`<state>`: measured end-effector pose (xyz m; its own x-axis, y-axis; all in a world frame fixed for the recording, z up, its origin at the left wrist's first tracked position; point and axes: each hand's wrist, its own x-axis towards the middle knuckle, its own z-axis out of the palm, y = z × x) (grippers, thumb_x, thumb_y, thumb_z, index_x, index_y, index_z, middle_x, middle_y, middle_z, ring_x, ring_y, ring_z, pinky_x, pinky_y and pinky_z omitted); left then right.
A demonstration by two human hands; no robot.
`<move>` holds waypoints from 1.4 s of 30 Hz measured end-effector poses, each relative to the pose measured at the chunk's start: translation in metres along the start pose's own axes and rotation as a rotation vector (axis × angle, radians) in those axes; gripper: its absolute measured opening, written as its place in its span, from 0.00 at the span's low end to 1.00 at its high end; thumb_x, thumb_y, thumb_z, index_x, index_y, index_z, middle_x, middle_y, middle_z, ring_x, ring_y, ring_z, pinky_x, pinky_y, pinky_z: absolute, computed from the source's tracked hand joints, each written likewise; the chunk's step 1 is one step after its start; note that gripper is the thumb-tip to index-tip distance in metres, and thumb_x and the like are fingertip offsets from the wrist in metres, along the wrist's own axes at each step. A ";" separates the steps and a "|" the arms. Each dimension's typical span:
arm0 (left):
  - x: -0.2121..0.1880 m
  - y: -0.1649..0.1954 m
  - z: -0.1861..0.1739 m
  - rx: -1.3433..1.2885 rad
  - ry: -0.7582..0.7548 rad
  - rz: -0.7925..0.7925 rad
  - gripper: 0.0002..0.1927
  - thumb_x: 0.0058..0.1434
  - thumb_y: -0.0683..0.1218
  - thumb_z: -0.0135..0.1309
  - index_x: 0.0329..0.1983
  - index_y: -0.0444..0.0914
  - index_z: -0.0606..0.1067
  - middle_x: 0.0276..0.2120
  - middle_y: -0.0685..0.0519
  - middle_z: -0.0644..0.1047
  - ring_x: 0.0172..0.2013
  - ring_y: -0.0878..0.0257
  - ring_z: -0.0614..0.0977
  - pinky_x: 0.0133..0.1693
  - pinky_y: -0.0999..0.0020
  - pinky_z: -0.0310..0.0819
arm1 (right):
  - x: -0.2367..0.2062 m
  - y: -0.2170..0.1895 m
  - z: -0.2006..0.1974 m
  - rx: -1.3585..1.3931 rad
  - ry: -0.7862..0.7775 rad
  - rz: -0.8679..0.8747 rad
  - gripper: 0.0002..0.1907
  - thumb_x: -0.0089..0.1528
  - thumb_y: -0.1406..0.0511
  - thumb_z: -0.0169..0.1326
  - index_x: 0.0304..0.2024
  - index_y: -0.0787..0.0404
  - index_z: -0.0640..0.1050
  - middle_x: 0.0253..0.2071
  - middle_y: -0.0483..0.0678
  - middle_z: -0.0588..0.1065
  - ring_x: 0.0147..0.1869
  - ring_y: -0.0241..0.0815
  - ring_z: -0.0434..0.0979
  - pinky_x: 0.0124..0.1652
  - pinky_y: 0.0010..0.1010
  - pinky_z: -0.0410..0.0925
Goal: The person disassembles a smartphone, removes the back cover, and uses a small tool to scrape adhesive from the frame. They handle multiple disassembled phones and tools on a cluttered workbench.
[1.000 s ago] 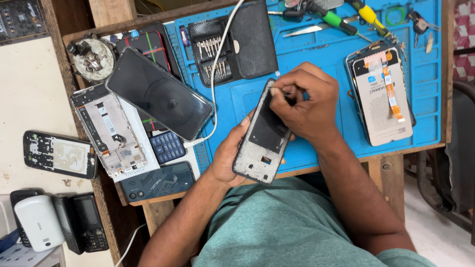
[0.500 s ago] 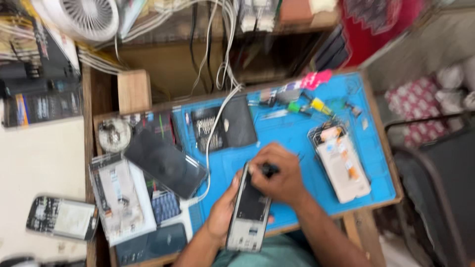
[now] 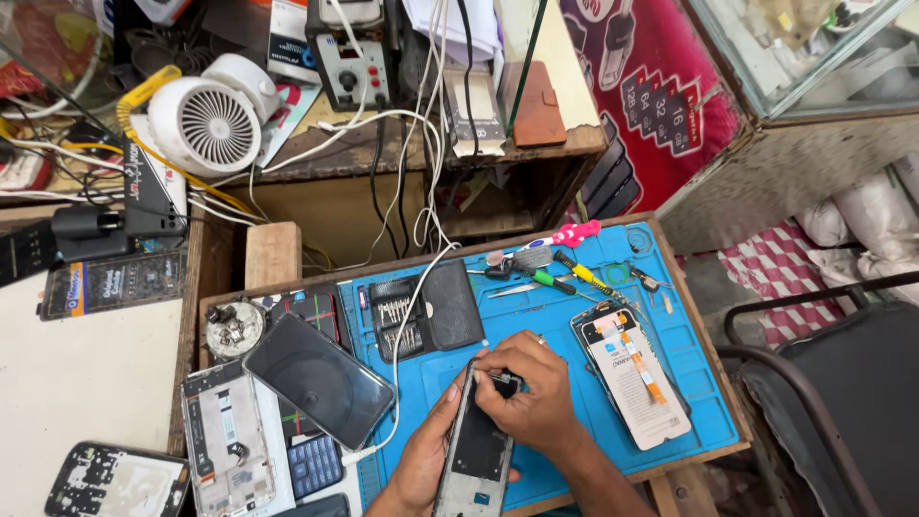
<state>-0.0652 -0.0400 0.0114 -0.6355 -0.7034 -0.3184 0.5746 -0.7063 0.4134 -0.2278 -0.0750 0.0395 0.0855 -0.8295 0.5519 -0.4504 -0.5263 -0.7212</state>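
Currently: both hands work on an opened phone at the front edge of the blue mat.

The left hand (image 3: pixel 431 450) is curled around the left side of the opened phone (image 3: pixel 476 450), fingers closed on its frame, and holds it tilted over the front edge of the blue work mat (image 3: pixel 565 316). The right hand (image 3: pixel 531 388) is closed on the phone's upper end, its fingertips (image 3: pixel 498 378) pinched together there; whether they grip a small tool cannot be told. On the mat's right half lies a second opened phone (image 3: pixel 632 373) with an orange ribbon cable. At the mat's back edge lie screwdrivers (image 3: pixel 560 273), and near its back left corner sits an open black bit case (image 3: pixel 426 311). A dark phone back cover (image 3: pixel 318 380) rests across the mat's left edge, just beside a white cable (image 3: pixel 397 373).
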 end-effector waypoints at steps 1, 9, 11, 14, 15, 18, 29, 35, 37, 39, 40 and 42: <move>0.001 0.002 0.002 -0.003 -0.004 0.005 0.33 0.71 0.62 0.33 0.79 0.53 0.53 0.61 0.47 0.72 0.44 0.60 0.84 0.39 0.52 0.86 | 0.000 -0.001 -0.001 -0.016 0.022 0.009 0.08 0.51 0.71 0.64 0.33 0.62 0.80 0.31 0.48 0.77 0.35 0.43 0.79 0.38 0.32 0.70; 0.016 0.008 0.005 0.060 -0.068 -0.027 0.31 0.71 0.60 0.34 0.78 0.54 0.56 0.59 0.45 0.74 0.38 0.56 0.85 0.37 0.52 0.87 | 0.006 -0.010 -0.014 -0.074 0.071 0.027 0.08 0.51 0.71 0.63 0.33 0.63 0.81 0.30 0.49 0.77 0.35 0.44 0.78 0.37 0.32 0.70; 0.021 0.007 -0.001 0.067 -0.074 -0.027 0.31 0.71 0.61 0.34 0.77 0.54 0.57 0.56 0.45 0.76 0.37 0.56 0.85 0.36 0.53 0.86 | 0.009 -0.013 -0.014 -0.105 0.083 0.024 0.08 0.51 0.71 0.63 0.34 0.62 0.81 0.30 0.48 0.78 0.35 0.44 0.79 0.38 0.33 0.71; 0.030 0.003 -0.013 0.059 -0.081 -0.024 0.31 0.73 0.64 0.35 0.74 0.49 0.62 0.49 0.45 0.79 0.36 0.57 0.85 0.36 0.55 0.86 | 0.014 -0.020 -0.013 -0.203 0.077 0.009 0.08 0.52 0.70 0.64 0.35 0.62 0.82 0.31 0.49 0.78 0.38 0.46 0.78 0.39 0.34 0.71; 0.033 0.002 -0.017 0.040 -0.088 -0.032 0.33 0.74 0.66 0.35 0.73 0.42 0.64 0.46 0.44 0.79 0.36 0.56 0.85 0.37 0.54 0.86 | 0.015 -0.023 -0.013 -0.246 0.073 0.003 0.08 0.52 0.69 0.64 0.35 0.62 0.82 0.32 0.50 0.77 0.39 0.47 0.78 0.39 0.35 0.71; 0.033 -0.002 -0.027 0.013 -0.098 -0.019 0.34 0.74 0.68 0.36 0.70 0.41 0.69 0.41 0.47 0.80 0.35 0.58 0.85 0.37 0.55 0.86 | 0.018 -0.031 -0.011 -0.249 0.002 -0.013 0.10 0.55 0.69 0.63 0.39 0.63 0.82 0.36 0.51 0.80 0.42 0.50 0.79 0.42 0.36 0.71; -0.001 0.016 -0.015 -0.048 -0.135 0.188 0.35 0.71 0.67 0.34 0.79 0.53 0.56 0.59 0.51 0.74 0.47 0.60 0.81 0.42 0.57 0.84 | 0.015 -0.049 0.009 -0.233 0.029 0.117 0.07 0.56 0.68 0.64 0.36 0.63 0.82 0.35 0.50 0.79 0.38 0.44 0.81 0.36 0.32 0.72; -0.005 0.015 -0.011 0.022 -0.087 0.360 0.33 0.72 0.65 0.35 0.77 0.50 0.55 0.57 0.49 0.73 0.50 0.57 0.79 0.45 0.56 0.83 | 0.011 -0.046 0.009 -0.174 0.030 0.224 0.06 0.58 0.70 0.62 0.38 0.65 0.82 0.33 0.49 0.80 0.30 0.38 0.81 0.30 0.27 0.73; -0.005 0.015 -0.009 0.024 -0.061 0.394 0.34 0.71 0.66 0.34 0.76 0.50 0.54 0.56 0.49 0.73 0.51 0.56 0.79 0.45 0.55 0.83 | 0.010 -0.046 0.009 -0.163 0.010 0.263 0.05 0.58 0.71 0.61 0.38 0.65 0.82 0.32 0.49 0.80 0.28 0.38 0.82 0.29 0.27 0.73; -0.005 0.014 -0.008 -0.061 -0.033 0.356 0.35 0.71 0.67 0.34 0.76 0.49 0.56 0.57 0.47 0.74 0.52 0.54 0.81 0.46 0.53 0.82 | 0.008 -0.048 0.008 -0.143 -0.010 0.257 0.05 0.59 0.72 0.59 0.38 0.66 0.82 0.34 0.49 0.80 0.29 0.37 0.83 0.29 0.27 0.73; -0.005 0.014 -0.008 -0.101 -0.020 0.339 0.35 0.71 0.67 0.33 0.76 0.49 0.56 0.57 0.46 0.75 0.52 0.53 0.81 0.46 0.53 0.82 | 0.008 -0.049 0.008 -0.168 -0.016 0.202 0.05 0.59 0.72 0.59 0.38 0.65 0.81 0.34 0.49 0.80 0.31 0.38 0.83 0.31 0.28 0.73; -0.008 0.013 -0.011 -0.216 -0.163 0.285 0.33 0.71 0.61 0.35 0.77 0.47 0.58 0.59 0.45 0.74 0.51 0.51 0.81 0.47 0.47 0.82 | 0.008 -0.051 0.007 -0.216 -0.038 0.108 0.05 0.58 0.73 0.60 0.38 0.64 0.81 0.35 0.50 0.79 0.35 0.40 0.81 0.35 0.30 0.73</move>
<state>-0.0470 -0.0448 0.0102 -0.4983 -0.8641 -0.0704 0.8242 -0.4973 0.2710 -0.1980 -0.0557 0.0777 0.0580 -0.8871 0.4578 -0.6381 -0.3856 -0.6664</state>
